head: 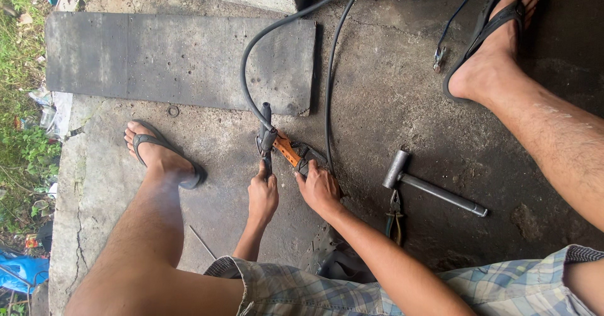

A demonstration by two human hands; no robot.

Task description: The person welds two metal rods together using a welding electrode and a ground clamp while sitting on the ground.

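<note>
Lying on the concrete floor (402,102) between the person's feet, an orange-handled electrode holder (290,152) ran on a diagonal, its long axis pointing up-left toward the clamp end and down-right toward the right hand (319,189). That hand was closed over its dark rear end. The left hand (262,195) was closed around a thin dark tool (267,141) standing nearly straight up the frame, its tip meeting the holder's jaws. A thick black cable (251,58) looped away upward. Just right lay a metal hammer (428,185), head up-left, and pliers (394,215) beside it. A dark rubber mat (157,58) lay beyond.
</note>
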